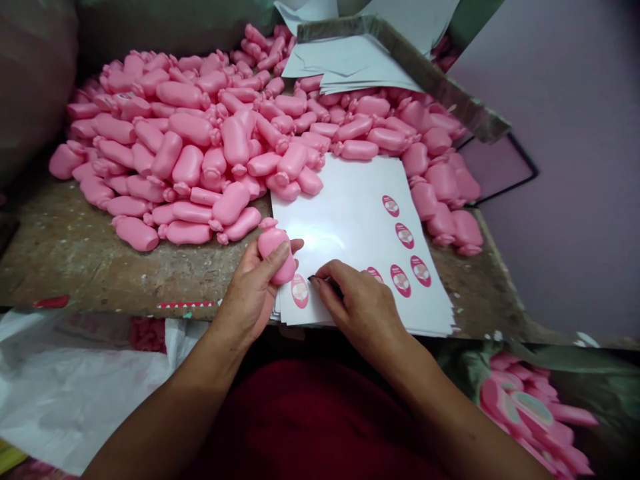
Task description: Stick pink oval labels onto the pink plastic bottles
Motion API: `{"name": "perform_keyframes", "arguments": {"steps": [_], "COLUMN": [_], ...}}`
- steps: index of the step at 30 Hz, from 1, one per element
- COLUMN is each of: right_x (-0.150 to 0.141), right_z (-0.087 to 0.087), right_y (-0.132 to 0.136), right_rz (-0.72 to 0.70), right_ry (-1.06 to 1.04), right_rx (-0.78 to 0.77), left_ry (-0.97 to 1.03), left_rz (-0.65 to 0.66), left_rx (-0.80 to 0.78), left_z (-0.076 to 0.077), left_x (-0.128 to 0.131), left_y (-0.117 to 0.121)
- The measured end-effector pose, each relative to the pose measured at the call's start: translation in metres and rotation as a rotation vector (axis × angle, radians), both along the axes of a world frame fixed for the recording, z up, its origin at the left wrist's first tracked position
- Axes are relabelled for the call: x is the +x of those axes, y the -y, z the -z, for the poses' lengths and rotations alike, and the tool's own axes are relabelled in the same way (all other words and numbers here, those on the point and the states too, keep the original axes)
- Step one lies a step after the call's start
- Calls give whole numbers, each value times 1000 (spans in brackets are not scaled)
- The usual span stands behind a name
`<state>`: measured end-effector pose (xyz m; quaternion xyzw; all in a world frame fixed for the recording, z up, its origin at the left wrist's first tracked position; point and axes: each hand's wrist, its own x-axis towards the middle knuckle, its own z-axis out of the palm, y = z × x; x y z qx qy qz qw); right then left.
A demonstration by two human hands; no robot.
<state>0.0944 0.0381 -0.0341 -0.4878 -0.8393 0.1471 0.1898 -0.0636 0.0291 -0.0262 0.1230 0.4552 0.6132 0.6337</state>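
My left hand [253,290] grips a pink plastic bottle [276,252], which has a short neck and no label showing. My right hand [360,305] rests on a stack of white label sheets [360,230], its fingertips closed on a small dark tool [326,285] that is mostly hidden. Several pink oval labels [401,281] lie in rows on the top sheet, and one oval label [299,291] sits just below the bottle. A large heap of unlabelled pink bottles [185,137] lies beyond my hands.
The heap and sheets lie on a worn, paint-flecked wooden board [65,267]. Loose white paper [345,63] lies in a grey tray [400,67] at the back. A white sack [65,380] lies at lower left, and a patterned cloth [530,413] at lower right.
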Motion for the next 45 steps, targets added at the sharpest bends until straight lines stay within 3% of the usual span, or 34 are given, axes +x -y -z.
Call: {"name": "perform_keyframes", "arguments": {"steps": [14,17,21,23,29,33,37,41,45], "right_x": [-4,-6,-1,4,6,-2,-4,4,6], "right_z": [2,1,-2,-3,3,6,0,-17,-31], "right_y": [0,-2,-6,-6,-4,-6,-9,-13,-17], "right_rz": [-14,9,15,19,-27,-3,84,102,93], "right_ry": [-1,-15,-98,-119,28,85,-6,-399,-605], "right_rx": [77,14,-213,-254,57,68,-137,-524,-671], "left_ry": [6,19,59,82,103,122,134,92,-3], "left_rz": [9,7,-12,-15,-30,-38,-55,-48,29], "left_rx": [24,5,-50,-63,-69,-103,-145,-132,-51], "left_z": [2,1,-2,-3,-4,-7,-8,-5,-8], "left_x": [0,0,-3,-4,-6,-6,-6,-6,-2], "left_y": [1,1,-2,-3,-4,-6,-8,-8,0]}}
